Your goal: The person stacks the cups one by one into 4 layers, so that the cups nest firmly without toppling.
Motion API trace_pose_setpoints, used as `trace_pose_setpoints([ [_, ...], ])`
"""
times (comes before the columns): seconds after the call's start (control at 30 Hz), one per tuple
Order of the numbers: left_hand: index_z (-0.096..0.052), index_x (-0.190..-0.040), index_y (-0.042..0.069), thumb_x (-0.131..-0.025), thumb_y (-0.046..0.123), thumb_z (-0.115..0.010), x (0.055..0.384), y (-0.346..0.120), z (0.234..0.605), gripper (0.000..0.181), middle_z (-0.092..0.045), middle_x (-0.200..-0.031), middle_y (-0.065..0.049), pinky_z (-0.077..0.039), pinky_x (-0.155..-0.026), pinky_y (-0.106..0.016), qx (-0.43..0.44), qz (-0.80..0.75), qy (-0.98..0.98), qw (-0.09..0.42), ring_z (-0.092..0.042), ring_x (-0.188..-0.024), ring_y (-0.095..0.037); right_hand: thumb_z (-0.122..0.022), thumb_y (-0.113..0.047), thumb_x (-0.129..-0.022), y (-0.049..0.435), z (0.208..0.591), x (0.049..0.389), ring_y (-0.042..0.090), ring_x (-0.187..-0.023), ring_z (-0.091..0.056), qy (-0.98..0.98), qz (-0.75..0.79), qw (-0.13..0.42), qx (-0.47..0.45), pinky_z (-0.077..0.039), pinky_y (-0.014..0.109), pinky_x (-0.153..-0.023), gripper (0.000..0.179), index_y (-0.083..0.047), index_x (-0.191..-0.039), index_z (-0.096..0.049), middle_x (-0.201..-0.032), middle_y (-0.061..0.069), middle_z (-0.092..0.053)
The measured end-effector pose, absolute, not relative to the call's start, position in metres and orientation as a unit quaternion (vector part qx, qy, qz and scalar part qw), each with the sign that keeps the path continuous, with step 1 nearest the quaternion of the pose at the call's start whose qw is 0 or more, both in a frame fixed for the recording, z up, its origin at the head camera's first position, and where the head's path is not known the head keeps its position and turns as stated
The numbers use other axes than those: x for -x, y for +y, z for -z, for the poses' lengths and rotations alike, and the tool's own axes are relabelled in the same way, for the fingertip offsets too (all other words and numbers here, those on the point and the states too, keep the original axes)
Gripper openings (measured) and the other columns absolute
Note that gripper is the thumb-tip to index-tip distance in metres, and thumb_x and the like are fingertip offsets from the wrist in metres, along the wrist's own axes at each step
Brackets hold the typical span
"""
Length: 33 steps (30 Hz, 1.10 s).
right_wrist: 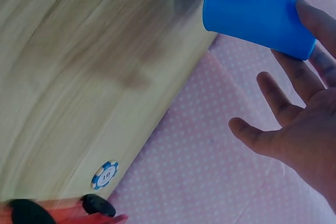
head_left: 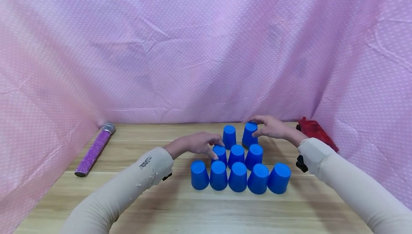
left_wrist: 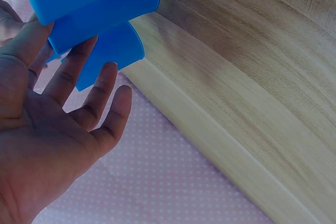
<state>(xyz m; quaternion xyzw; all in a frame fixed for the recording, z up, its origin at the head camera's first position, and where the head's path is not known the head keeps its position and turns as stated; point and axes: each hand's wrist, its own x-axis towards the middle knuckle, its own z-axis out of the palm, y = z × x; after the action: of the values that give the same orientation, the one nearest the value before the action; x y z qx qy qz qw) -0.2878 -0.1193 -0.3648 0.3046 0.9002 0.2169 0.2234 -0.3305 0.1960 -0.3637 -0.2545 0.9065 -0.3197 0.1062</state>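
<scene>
Several blue cups stand upside down in three rows. A front row cup (head_left: 238,177) has several others beside it; behind is a row of three, then a pair. My left hand (head_left: 200,143) holds the left cup (head_left: 220,150) of the middle row between thumb and fingers; its other fingers spread loosely in the left wrist view. With thumb and fingertips, my right hand (head_left: 273,127) pinches the back right cup (head_left: 249,136), which leans slightly. Whether that cup touches the table is hard to tell. The back left cup (head_left: 229,137) stands beside it.
A purple glittery microphone (head_left: 94,152) lies on the wooden table (head_left: 154,205) at the left. At the right edge is a red cloth-like item (head_left: 317,133), with black discs (right_wrist: 98,205) and a poker chip (right_wrist: 104,175) near it. A pink dotted curtain (head_left: 180,55) surrounds the table.
</scene>
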Motion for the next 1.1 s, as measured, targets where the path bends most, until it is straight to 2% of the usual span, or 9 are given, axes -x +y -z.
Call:
trace_pose_setpoints([
  [0.43, -0.061, -0.122, 0.027, -0.088, 0.034, -0.077, 0.286, -0.117, 0.364, 0.038, -0.065, -0.132, -0.001, -0.047, -0.108, -0.051, -0.307, -0.21, 0.902, 0.221, -0.056, -0.129, -0.025, -0.073, -0.02, -0.091, 0.18, 0.372, 0.337, 0.044, -0.133, -0.052, 0.913, 0.299, 0.132, 0.245, -0.046, 0.065, -0.103, 0.054, -0.012, -0.14, -0.053, -0.141, 0.022, -0.057],
  [0.77, -0.061, -0.123, 0.025, -0.088, 0.033, -0.077, 0.286, -0.12, 0.362, 0.039, -0.065, -0.132, -0.004, -0.046, -0.108, -0.053, -0.305, -0.217, 0.9, 0.223, -0.054, -0.132, -0.032, -0.073, -0.019, -0.091, 0.177, 0.373, 0.339, 0.044, -0.133, -0.051, 0.913, 0.299, 0.13, 0.246, -0.046, 0.065, -0.102, 0.053, -0.01, -0.14, -0.052, -0.141, 0.021, -0.057],
  [1.1, -0.061, -0.122, 0.027, -0.088, 0.033, -0.078, 0.286, -0.119, 0.363, 0.039, -0.064, -0.134, -0.003, -0.046, -0.108, -0.053, -0.298, -0.211, 0.903, 0.226, -0.055, -0.132, -0.029, -0.073, -0.02, -0.092, 0.176, 0.376, 0.339, 0.045, -0.134, -0.05, 0.911, 0.302, 0.148, 0.239, -0.045, 0.067, -0.103, 0.054, -0.01, -0.14, -0.051, -0.142, 0.022, -0.056],
])
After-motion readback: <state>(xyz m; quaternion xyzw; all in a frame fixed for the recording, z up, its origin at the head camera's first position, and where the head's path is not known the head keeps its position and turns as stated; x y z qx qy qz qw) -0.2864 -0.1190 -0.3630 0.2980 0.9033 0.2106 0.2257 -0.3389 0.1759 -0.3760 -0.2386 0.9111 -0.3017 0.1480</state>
